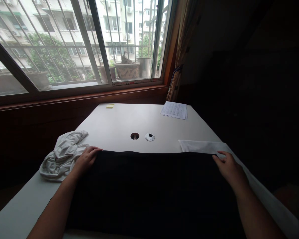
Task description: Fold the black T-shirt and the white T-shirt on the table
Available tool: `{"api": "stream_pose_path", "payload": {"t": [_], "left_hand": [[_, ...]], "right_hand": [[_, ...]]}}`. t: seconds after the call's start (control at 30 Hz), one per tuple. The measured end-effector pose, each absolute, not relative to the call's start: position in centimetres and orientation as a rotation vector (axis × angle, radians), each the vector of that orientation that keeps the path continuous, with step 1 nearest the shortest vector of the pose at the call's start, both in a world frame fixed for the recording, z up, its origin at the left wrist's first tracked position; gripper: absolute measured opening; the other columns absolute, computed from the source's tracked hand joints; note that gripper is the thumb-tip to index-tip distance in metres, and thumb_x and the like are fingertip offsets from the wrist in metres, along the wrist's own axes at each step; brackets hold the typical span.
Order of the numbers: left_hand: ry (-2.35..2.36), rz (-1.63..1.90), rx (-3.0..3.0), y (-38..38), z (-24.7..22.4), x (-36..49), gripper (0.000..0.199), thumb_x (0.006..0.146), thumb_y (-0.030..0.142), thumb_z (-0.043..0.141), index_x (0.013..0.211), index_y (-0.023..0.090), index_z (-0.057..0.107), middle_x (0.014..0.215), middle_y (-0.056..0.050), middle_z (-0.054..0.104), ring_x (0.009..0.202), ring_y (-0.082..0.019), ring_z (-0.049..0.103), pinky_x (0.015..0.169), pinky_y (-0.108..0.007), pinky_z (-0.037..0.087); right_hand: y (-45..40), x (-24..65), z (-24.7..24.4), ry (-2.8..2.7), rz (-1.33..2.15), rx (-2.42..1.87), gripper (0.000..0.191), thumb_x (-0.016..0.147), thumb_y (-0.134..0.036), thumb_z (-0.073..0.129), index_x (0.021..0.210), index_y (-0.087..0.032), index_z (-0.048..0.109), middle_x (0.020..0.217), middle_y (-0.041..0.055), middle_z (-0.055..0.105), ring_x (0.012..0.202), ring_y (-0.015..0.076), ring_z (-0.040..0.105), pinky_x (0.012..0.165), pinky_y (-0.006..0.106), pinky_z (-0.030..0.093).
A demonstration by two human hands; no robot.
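Observation:
A wide black cloth spreads across the near part of the white table, its far edge running nearly straight from side to side. At its far left corner, my left hand is closed on the edge, fingers together; the thumb is hidden. My right hand pinches the far right corner between thumb and fingers. Fine folds or seams in the cloth are too dark to make out. Beside my left hand and forearm lies a crumpled light grey cloth.
A translucent plastic bag lies just past the black cloth's right end. Further off are a round cable hole, its loose cover, printed papers and a yellow note. A barred window and a tied curtain stand behind.

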State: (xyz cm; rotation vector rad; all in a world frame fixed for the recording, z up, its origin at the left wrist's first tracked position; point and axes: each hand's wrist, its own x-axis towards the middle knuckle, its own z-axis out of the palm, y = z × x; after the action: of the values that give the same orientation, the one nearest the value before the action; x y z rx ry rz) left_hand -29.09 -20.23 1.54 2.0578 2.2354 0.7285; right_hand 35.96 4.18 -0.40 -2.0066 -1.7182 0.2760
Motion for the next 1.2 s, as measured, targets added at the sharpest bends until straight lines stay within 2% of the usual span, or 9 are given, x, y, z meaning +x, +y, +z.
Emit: {"api": "stream_pose_path", "payload": {"t": [0.37, 1.2], "left_hand": [[2.233, 0.723, 2.076, -20.17, 1.48, -29.11, 0.038, 0.101, 0.04, 0.042, 0.125, 0.026, 0.068, 0.12, -0.008, 0.063, 0.11, -0.026, 0.058, 0.102, -0.043, 0.05], [2.229, 0.716, 2.078, -20.13, 1.52, -29.14, 0.038, 0.099, 0.038, 0.042, 0.125, 0.026, 0.068, 0.121, -0.008, 0.063, 0.112, -0.027, 0.059, 0.103, -0.045, 0.05]], "right_hand": [[4.2, 35.91, -0.11, -1.72, 0.292, -2.032, 0.057, 0.085, -0.063, 0.051, 0.128, -0.028, 0.06, 0.1, 0.0093, 0.072, 0.078, 0.0303, 0.068, 0.068, 0.041, 0.051], [3.99, 35.89, -0.06, -1.762, 0.266, -1.987, 0.054, 0.086, -0.062, 0.05, 0.126, -0.028, 0.063, 0.096, 0.0088, 0.072, 0.079, 0.031, 0.069, 0.07, 0.042, 0.052]]}}
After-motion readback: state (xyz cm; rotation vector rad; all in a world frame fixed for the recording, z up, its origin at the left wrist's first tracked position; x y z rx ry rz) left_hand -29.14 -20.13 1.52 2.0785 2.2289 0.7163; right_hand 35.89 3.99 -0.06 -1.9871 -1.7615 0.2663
